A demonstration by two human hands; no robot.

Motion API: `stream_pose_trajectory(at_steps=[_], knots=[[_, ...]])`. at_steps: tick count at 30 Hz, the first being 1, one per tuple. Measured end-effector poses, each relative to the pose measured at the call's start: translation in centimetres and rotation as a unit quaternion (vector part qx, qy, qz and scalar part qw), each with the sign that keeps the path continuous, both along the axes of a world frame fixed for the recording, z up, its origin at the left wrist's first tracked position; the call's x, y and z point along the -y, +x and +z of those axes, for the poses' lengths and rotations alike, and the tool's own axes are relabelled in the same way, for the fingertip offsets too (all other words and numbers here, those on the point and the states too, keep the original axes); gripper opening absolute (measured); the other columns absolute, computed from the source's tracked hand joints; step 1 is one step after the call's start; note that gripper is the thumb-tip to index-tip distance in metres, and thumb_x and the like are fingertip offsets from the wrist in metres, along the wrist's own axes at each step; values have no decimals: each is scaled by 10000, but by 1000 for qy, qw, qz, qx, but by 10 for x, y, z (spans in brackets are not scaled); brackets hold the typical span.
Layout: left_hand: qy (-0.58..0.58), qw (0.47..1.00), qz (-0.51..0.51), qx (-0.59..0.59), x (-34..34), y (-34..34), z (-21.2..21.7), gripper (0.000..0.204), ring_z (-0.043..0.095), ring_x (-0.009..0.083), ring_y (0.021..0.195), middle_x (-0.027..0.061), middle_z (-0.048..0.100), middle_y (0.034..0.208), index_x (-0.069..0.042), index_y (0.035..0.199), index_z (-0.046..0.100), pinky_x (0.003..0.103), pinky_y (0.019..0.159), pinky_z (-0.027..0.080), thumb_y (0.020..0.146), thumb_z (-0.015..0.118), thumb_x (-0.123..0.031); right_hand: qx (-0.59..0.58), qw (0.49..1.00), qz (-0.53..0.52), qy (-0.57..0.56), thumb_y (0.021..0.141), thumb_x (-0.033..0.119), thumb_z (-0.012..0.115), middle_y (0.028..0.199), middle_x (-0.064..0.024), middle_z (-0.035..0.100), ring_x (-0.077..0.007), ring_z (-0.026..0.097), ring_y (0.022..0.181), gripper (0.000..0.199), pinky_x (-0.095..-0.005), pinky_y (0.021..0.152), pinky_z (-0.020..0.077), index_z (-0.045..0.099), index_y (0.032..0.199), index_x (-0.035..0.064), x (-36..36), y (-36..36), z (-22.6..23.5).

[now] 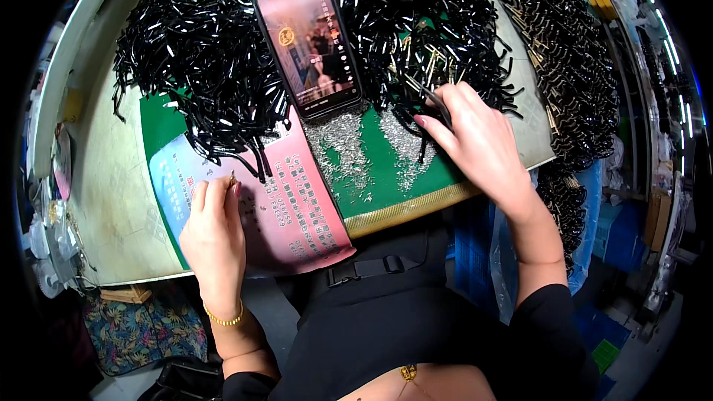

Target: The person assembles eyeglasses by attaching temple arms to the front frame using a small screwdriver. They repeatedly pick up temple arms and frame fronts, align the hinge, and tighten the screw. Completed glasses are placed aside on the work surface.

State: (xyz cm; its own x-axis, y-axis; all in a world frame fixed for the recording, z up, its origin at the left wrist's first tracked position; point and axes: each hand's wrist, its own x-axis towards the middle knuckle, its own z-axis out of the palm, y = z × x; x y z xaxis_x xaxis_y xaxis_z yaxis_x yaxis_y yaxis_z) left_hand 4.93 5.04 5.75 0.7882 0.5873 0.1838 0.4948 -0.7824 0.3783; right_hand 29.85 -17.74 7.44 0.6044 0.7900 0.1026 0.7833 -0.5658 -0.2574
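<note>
A thin black curved piece (438, 104) is pinched between the fingers of the right hand (475, 134), closed firmly on it, at the near edge of the big heap of black pieces (416, 22). Just below that grip a scatter of tiny silver screws (349, 148) is spread on the green mat (386, 171). A small brass-coloured part (232, 177) is held at the fingertips of the left hand (215, 234), closed tight, over the pink printed sheet (297, 208). A phone (308, 41) is propped between the heaps. Neighbouring pieces could be dragged off the heap by a snagged end, and the tiny part could be lost among the screws if dropped.
</note>
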Motion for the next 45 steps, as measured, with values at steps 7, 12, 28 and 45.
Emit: stream_pose_trajectory(at_steps=[7,12,28,45], knots=[[-77,995,45,54,-13,-11,-4,203,592,231,743,120,591,914,-14,1162,679,321,692,485,963,640,-15,21,1000,8,6,934,227,677,897,-115,634,-340,671,712,189,-429,615,549,626,943,45,1,16,-12],[-222,962,83,135,7,-6,6,144,547,86,678,38,659,855,-13,1086,727,243,626,447,965,651,5,-98,991,-67,62,912,218,717,863,-119,690,-254,666,658,201,-361,604,518,665,948,27,15,35,2],[-646,746,-124,105,86,37,1,298,549,53,660,47,678,1016,-3,1324,631,203,622,467,1052,515,-39,-382,907,87,153,919,155,721,807,-110,661,-256,663,694,176,-333,598,507,636,894,4,26,-51,19],[-252,901,-353,17,82,24,-2,50,623,270,652,91,664,783,-53,930,657,373,566,472,894,685,-71,-344,913,219,0,927,287,697,886,-95,650,-307,675,812,275,-390,659,520,602,1062,67,41,-50,29]])
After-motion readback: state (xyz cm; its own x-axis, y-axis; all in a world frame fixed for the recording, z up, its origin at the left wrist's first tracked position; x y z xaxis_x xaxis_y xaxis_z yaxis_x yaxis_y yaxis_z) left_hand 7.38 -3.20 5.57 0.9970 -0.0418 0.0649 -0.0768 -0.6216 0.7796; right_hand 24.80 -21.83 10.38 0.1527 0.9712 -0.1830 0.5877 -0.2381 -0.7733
